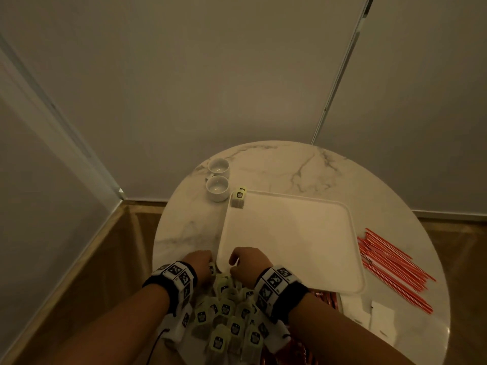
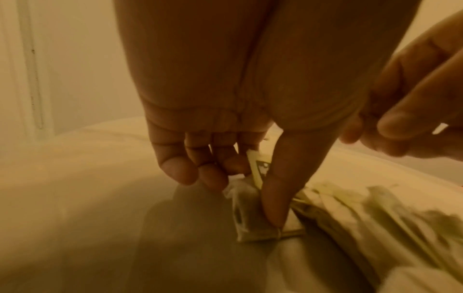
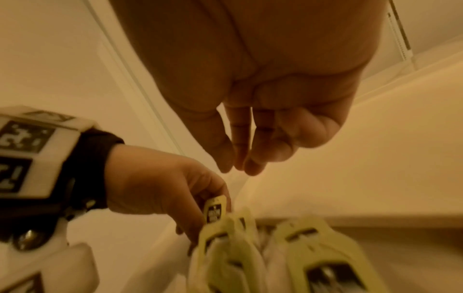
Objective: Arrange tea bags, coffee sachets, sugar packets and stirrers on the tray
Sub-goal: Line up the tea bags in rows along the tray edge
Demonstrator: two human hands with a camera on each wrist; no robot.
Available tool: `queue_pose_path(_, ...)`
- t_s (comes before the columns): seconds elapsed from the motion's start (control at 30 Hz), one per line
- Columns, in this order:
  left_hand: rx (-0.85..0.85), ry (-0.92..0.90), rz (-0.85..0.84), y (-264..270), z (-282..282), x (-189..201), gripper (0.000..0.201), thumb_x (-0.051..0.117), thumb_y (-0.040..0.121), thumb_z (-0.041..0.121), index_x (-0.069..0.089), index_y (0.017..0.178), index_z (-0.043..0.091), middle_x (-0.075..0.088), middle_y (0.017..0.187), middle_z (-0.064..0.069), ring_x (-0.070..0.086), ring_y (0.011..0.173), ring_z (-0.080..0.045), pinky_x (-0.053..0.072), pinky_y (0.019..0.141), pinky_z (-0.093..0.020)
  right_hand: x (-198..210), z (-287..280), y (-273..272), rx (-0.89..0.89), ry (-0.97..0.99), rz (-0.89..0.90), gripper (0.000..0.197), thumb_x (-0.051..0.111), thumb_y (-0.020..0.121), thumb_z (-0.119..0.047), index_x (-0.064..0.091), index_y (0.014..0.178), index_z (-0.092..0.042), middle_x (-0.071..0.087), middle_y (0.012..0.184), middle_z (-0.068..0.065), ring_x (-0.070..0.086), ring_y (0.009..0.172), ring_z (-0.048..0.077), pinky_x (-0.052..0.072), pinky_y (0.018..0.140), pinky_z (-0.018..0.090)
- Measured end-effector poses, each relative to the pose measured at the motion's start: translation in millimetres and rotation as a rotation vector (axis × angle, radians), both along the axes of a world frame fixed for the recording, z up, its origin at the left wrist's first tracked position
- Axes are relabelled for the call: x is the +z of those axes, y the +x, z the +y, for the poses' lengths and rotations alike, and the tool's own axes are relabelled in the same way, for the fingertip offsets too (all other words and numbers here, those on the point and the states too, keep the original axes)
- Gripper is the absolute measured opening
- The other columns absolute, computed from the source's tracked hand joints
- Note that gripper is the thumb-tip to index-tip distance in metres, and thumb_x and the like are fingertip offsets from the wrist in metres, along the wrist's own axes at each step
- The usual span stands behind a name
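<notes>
1. Left hand (image 1: 199, 261) down at the near left corner of the tray (image 1: 290, 241), fingers (image 2: 273, 198) pinching one tea bag (image 2: 253, 216) off the edge of the pile (image 1: 226, 320).
2. Right hand (image 1: 247, 262) just beside it over the tray's near rim, fingers (image 3: 240, 158) loosely bunched together, holding nothing.
3. One lone tea bag (image 1: 238, 197) already parked on the tray's far left corner.
4. Red stirrers (image 1: 392, 267) fanned out on the table (image 1: 276, 164) right of the tray, white packets (image 1: 379, 320) near them.
5. Two white cups (image 1: 217, 180) off the far left corner.
</notes>
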State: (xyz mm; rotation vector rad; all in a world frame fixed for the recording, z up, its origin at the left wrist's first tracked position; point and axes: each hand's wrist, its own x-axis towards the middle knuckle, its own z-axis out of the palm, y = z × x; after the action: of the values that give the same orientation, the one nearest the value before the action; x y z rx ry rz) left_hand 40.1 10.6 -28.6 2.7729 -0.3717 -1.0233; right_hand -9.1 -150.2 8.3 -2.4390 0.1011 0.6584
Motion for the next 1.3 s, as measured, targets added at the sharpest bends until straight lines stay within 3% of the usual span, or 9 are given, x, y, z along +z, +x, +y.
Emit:
queue_pose_path(0.13, -0.002, 0.016, -0.008, 12, 5, 4, 0.031, 0.073, 0.076, 0.021, 0.054, 0.099, 0.016, 0.048, 0.114, -0.006, 0.053, 0.101, -0.024, 0.045, 0.087, -0.031, 7, 5, 18, -0.044, 0.083, -0.033, 0.023, 0.063, 0.085, -0.023, 0.064, 0.107, -0.018, 0.061, 0.114, 0.004, 0.057, 0.106, 0.022, 0.046, 0.088, 0.029)
queue_pose_path(0.2, 0.016, -0.019, -0.012, 18, 8, 7, 0.029, 0.073, 0.074, 0.017, 0.044, 0.077, 0.021, 0.049, 0.097, -0.003, 0.049, 0.088, -0.02, 0.042, 0.076, -0.03, 11, 6, 26, -0.068, 0.121, -0.051, 0.025, 0.066, 0.084, -0.026, 0.064, 0.107, -0.017, 0.062, 0.113, 0.004, 0.057, 0.105, 0.022, 0.047, 0.089, 0.031)
queue_pose_path(0.27, 0.055, -0.082, -0.026, 25, 12, 11, 0.032, 0.069, 0.074, 0.012, 0.039, 0.073, 0.021, 0.048, 0.082, 0.001, 0.046, 0.079, -0.018, 0.038, 0.068, -0.027, 13, 7, 34, -0.082, 0.148, -0.054, 0.028, 0.068, 0.083, -0.025, 0.064, 0.109, -0.016, 0.062, 0.112, 0.005, 0.058, 0.104, 0.021, 0.047, 0.088, 0.031)
queue_pose_path(0.47, 0.122, -0.42, -0.082, 46, 3, 46, 0.035, 0.067, 0.08, 0.011, 0.042, 0.102, 0.024, 0.056, 0.083, 0.0, 0.055, 0.072, -0.013, 0.044, 0.063, -0.021, 20, 1, 57, -0.087, 0.272, -0.059, 0.036, 0.069, 0.083, -0.03, 0.061, 0.115, -0.014, 0.066, 0.109, 0.004, 0.06, 0.097, 0.018, 0.046, 0.082, 0.027)
queue_pose_path(0.6, 0.088, -0.548, -0.12, 60, -17, 63, 0.046, 0.067, 0.083, 0.016, 0.04, 0.118, 0.029, 0.061, 0.087, -0.004, 0.061, 0.073, -0.015, 0.051, 0.068, -0.027, 29, -10, 76, -0.075, 0.318, -0.108, 0.02, 0.065, 0.086, -0.022, 0.067, 0.1, -0.009, 0.062, 0.082, -0.001, 0.055, 0.07, 0.008, 0.042, 0.07, 0.021)
queue_pose_path(0.73, 0.22, -0.639, -0.142, 71, -29, 65, 0.053, 0.072, 0.079, 0.014, 0.043, 0.12, 0.029, 0.061, 0.084, 0.001, 0.062, 0.071, -0.01, 0.051, 0.069, -0.025, 25, -26, 100, -0.167, 0.37, -0.088, 0.005, 0.066, 0.084, -0.016, 0.063, 0.08, -0.013, 0.061, 0.075, 0.003, 0.057, 0.072, 0.018, 0.046, 0.063, 0.028)
queue_pose_path(0.8, 0.271, -0.631, -0.155, 74, -32, 61, 0.056, 0.074, 0.077, 0.016, 0.043, 0.123, 0.029, 0.062, 0.088, 0.003, 0.062, 0.074, -0.008, 0.046, 0.066, -0.021, 17, -34, 115, -0.29, 0.399, -0.076, 0.006, 0.069, 0.083, -0.015, 0.065, 0.084, -0.011, 0.062, 0.073, 0.005, 0.058, 0.068, 0.02, 0.05, 0.058, 0.03)
queue_pose_path(1.03, 0.31, -0.501, -0.066, 68, -23, 40, 0.044, 0.07, 0.082, 0.027, 0.047, 0.12, 0.028, 0.062, 0.095, 0.007, 0.059, 0.082, -0.005, 0.045, 0.068, -0.018, -23, -49, 161, -0.481, 0.278, 0.013, 0.007, 0.066, 0.082, -0.008, 0.07, 0.088, -0.012, 0.071, 0.085, 0.012, 0.068, 0.075, 0.028, 0.06, 0.075, 0.043)
queue_pose_path(1.3, 0.266, -0.421, -0.038, 54, -6, 27, 0.028, 0.065, 0.086, 0.029, 0.057, 0.112, 0.024, 0.06, 0.092, 0.006, 0.057, 0.081, -0.009, 0.049, 0.08, -0.026, -36, -43, 178, -0.418, 0.128, -0.039, 0.009, 0.064, 0.082, -0.012, 0.06, 0.078, -0.019, 0.07, 0.098, 0.011, 0.066, 0.093, 0.029, 0.056, 0.085, 0.041)
